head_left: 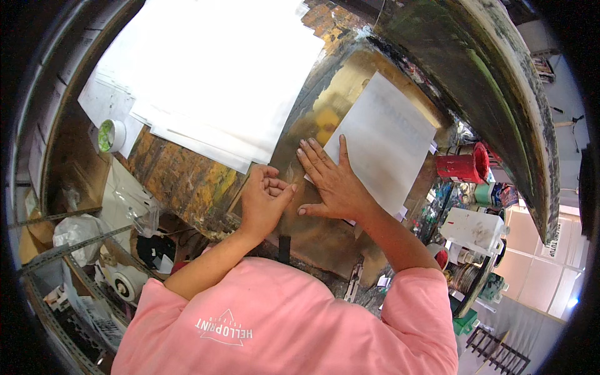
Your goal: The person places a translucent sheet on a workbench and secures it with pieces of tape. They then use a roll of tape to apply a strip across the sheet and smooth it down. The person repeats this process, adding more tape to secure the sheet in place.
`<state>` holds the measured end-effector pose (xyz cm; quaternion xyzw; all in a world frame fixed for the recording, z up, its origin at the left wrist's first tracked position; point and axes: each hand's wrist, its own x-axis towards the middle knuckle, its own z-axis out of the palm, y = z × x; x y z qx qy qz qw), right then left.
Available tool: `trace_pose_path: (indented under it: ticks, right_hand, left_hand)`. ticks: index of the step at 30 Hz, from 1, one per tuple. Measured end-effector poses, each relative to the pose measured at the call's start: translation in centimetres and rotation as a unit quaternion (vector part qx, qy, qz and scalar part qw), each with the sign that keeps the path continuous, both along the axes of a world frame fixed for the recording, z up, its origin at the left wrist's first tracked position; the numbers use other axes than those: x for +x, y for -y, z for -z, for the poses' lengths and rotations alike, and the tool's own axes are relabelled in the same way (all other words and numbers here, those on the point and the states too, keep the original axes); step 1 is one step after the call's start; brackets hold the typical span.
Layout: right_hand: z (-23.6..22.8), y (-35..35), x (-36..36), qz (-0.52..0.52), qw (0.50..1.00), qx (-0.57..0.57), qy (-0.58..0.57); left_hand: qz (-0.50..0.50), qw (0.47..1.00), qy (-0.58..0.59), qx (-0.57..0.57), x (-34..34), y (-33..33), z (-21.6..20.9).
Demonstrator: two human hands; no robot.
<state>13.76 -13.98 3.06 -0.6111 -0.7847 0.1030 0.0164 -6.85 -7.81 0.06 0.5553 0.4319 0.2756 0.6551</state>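
Note:
My right hand [334, 186] lies with fingers spread on the brown, stained board [294, 234], against the left edge of a white sheet [384, 140]. The sheet rests on the board at a slant, with faint marks showing near its far end. Just left of it, my left hand [265, 199] is curled over the board, its thumb and fingers drawn together. Whatever those fingers hold, if anything, is too small to make out. Small paper tabs [400, 214] stick out by the sheet's near right edge.
A large stack of white paper [212, 81] covers the far left, beside a small tub with green contents [111, 135]. A framed screen [469, 75] tilts up at the right. A red paint can [462, 165] and a white container [473, 229] stand below it. A cutter [354, 279] lies near me.

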Motion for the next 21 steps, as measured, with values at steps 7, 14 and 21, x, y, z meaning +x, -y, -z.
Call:
trace_pose_path:
  ticks: [7,14,21]
  right_hand:
    - [0.0,0.5,-1.8,-0.026,0.999,-0.006,-0.028]
    - [-0.5,0.6,-2.2,-0.022,1.0,0.005,0.012]
    - [-0.8,0.8,-2.7,-0.013,1.0,0.006,0.012]
  left_hand:
    - [-0.013,0.999,0.028,-0.031,0.1,0.0,0.0]
    - [-0.005,0.998,0.037,-0.055,-0.4,-0.2,-0.5]
    - [-0.001,0.998,0.041,-0.055,-0.7,-0.3,-0.2]
